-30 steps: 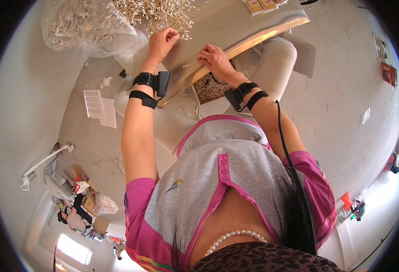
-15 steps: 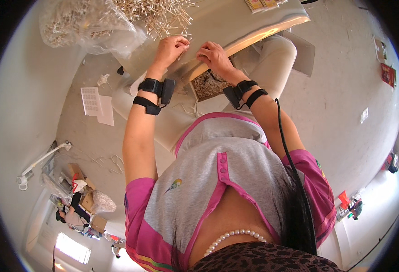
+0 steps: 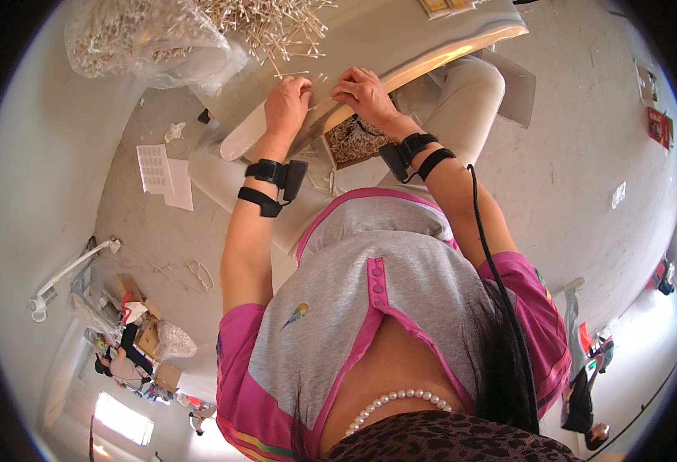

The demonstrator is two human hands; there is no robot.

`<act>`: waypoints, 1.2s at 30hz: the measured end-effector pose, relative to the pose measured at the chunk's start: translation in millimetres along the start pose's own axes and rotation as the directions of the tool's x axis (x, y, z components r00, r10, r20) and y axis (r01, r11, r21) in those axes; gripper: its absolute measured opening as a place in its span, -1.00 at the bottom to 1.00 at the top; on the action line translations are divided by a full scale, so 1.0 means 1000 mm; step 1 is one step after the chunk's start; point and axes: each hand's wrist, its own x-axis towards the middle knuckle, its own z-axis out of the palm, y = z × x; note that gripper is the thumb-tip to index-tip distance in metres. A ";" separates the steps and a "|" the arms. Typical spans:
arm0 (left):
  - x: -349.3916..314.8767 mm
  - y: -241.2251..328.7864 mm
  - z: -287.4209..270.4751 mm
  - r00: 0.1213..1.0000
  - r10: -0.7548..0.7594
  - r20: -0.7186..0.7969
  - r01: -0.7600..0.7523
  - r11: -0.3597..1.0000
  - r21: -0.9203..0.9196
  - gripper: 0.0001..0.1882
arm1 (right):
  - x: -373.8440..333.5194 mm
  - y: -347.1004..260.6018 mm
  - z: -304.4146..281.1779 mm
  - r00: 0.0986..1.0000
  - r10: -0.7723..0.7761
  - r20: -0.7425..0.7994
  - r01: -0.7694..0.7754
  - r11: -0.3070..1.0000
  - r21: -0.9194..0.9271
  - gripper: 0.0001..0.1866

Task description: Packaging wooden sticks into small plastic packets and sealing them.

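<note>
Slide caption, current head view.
Left hand and right hand close together over the table edge, near loose cotton swabs and a clear plastic bag.

Cotton swabs (image 3: 284,31) lie heaped on the table (image 3: 388,42), between a plastic bag (image 3: 146,46), left, and packets (image 3: 446,7), right. My left grip (image 3: 301,86) and right grip (image 3: 340,92) neighbour its near edge; a box (image 3: 330,151) sits below, before me; paper sheets (image 3: 153,169) lie on the floor (image 3: 173,239), left.

Grey floor (image 3: 577,177), bright window (image 3: 123,420)
</note>
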 end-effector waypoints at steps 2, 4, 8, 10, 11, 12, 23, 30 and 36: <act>-0.010 0.003 0.006 0.999 0.028 -0.043 -0.029 0.999 -0.031 -0.87 | 0.000 -0.002 0.000 1.000 -0.008 0.016 0.008 1.000 -0.019 -0.85; -0.014 0.009 0.012 0.998 0.043 -0.046 -0.044 0.999 -0.029 -0.88 | 0.001 -0.003 0.002 0.999 -0.016 -0.033 0.014 0.998 -0.064 -0.72; -0.012 0.005 0.011 0.982 0.018 -0.186 -0.029 0.998 -0.054 -0.84 | 0.002 -0.011 0.001 0.998 0.068 0.000 -0.068 0.994 -0.083 -0.58; -0.003 -0.005 0.005 0.945 -0.002 -0.327 -0.017 0.998 -0.054 -0.81 | 0.003 -0.014 0.000 0.998 0.060 -0.008 -0.060 0.994 -0.091 -0.52; 0.003 -0.012 -0.001 0.932 0.035 -0.360 -0.014 0.998 0.060 -0.78 | 0.004 -0.015 0.000 0.998 0.056 -0.005 -0.057 0.994 -0.091 -0.52; 0.008 -0.017 -0.006 0.918 0.075 -0.388 -0.007 0.985 0.173 -0.74 | 0.005 -0.016 -0.001 0.999 0.051 -0.009 -0.052 0.993 -0.110 -0.51; 0.018 -0.029 -0.002 0.929 -0.204 -0.309 0.265 0.949 0.171 -0.83 | 0.006 -0.014 0.000 0.997 0.076 -0.004 -0.076 0.991 -0.107 -0.58; -0.008 -0.022 0.001 0.949 -0.254 -0.186 0.291 0.934 0.208 -0.87 | 0.006 -0.011 0.000 0.998 0.070 0.001 -0.069 0.991 -0.111 -0.58; -0.019 -0.008 0.000 0.935 -0.314 -0.165 0.344 0.916 0.206 -0.86 | 0.006 -0.010 0.001 0.998 0.066 0.000 -0.065 0.992 -0.105 -0.57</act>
